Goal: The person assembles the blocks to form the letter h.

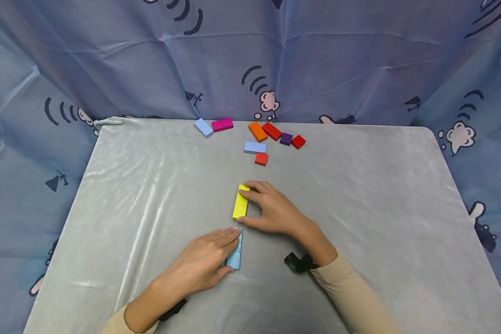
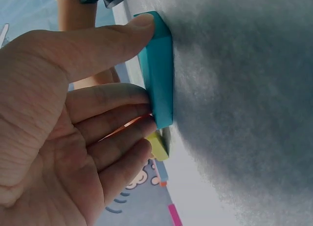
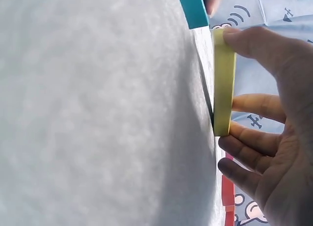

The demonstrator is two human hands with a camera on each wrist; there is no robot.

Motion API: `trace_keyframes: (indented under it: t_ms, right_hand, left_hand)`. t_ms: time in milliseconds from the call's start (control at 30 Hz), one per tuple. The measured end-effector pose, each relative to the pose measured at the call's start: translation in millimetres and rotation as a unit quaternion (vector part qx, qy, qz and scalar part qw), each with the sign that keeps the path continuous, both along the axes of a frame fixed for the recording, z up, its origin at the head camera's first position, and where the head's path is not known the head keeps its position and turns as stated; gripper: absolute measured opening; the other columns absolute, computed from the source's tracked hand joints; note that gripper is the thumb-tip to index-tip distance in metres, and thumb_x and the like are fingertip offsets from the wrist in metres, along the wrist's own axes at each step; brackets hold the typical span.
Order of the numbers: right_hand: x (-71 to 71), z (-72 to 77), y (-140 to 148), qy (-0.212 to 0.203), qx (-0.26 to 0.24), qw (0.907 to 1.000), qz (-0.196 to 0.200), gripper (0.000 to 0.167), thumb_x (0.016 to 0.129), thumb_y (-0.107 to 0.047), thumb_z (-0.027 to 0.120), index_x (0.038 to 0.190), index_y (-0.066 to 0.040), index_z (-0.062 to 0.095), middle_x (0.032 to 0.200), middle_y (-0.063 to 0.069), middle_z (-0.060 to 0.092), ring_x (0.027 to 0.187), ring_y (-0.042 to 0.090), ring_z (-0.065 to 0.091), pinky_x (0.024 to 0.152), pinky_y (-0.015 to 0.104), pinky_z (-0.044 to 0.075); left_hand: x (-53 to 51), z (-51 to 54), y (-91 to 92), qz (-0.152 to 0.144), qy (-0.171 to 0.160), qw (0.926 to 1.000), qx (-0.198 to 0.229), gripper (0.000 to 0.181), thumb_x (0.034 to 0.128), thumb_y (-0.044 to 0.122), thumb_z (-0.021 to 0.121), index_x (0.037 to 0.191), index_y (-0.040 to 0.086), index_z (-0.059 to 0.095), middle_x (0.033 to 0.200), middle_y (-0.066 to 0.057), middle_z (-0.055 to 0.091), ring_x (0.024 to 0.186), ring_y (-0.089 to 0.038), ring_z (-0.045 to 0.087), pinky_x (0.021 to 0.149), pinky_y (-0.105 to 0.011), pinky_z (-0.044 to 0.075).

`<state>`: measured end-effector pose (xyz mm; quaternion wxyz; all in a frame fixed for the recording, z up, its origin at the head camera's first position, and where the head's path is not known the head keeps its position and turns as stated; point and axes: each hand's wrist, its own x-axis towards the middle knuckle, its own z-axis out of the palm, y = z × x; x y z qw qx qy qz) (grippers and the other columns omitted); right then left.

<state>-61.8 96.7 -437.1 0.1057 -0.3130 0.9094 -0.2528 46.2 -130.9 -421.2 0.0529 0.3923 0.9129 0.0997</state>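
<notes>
My right hand (image 1: pixel 275 208) grips a long yellow block (image 1: pixel 240 202) by its two ends, thumb at the near end and fingertips at the far end. In the right wrist view the yellow block (image 3: pixel 224 84) shows its full length; whether it touches the table I cannot tell. Just nearer to me, my left hand (image 1: pixel 206 260) holds a long light blue block (image 1: pixel 235 253), thumb at its near end and fingers over its far part. That block looks teal in the left wrist view (image 2: pixel 159 74). A small gap separates the two blocks.
Along the table's far side lie a light blue block (image 1: pixel 203 128), a magenta block (image 1: pixel 222 124), an orange block (image 1: pixel 257 131), a purple block (image 1: pixel 285 138) and several red ones. Another light blue block (image 1: pixel 255 147) and a small red block (image 1: pixel 261 159) lie closer. Patterned curtains (image 1: pixel 338 60) surround the grey-covered table (image 1: pixel 380 199).
</notes>
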Motion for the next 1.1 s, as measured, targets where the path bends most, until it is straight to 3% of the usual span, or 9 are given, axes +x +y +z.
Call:
trace_keyframes:
  t_ms: [400,733,1100]
  right_hand:
    - [6.7,-1.3,2.9,0.047,0.012,0.9987,0.015,0.065,0.092,-0.038,0.083,0.145,-0.005,0.065,0.153,0.015,0.058,0.139,0.032,0.057,0.120,0.047,0.052]
    - [7.9,-4.2,2.5,0.035,0.013,0.9987,0.034,0.065,0.093,-0.041,0.082,0.147,-0.007,0.064,0.155,0.013,0.056,0.141,0.030,0.056,0.122,0.048,0.050]
    - [9.5,0.9,-1.3,0.049,0.019,0.9972,0.052,0.063,0.094,-0.039,0.081,0.146,-0.007,0.064,0.154,0.014,0.057,0.141,0.031,0.057,0.122,0.049,0.050]
  left_hand:
    - [0.4,1.2,3.0,0.002,-0.009,1.0000,-0.001,0.063,0.0887,0.034,0.086,0.139,0.001,0.068,0.152,-0.011,0.064,0.142,-0.023,0.061,0.120,-0.037,0.052]
    - [0.2,-1.3,2.4,0.000,0.011,0.9999,0.002,0.063,0.0868,0.035,0.088,0.137,0.001,0.070,0.151,-0.011,0.064,0.141,-0.023,0.062,0.119,-0.037,0.053]
    - [1.6,-1.8,0.4,0.004,0.020,0.9997,0.014,0.064,0.0852,0.033,0.089,0.136,0.000,0.070,0.151,-0.011,0.064,0.142,-0.023,0.061,0.120,-0.036,0.052]
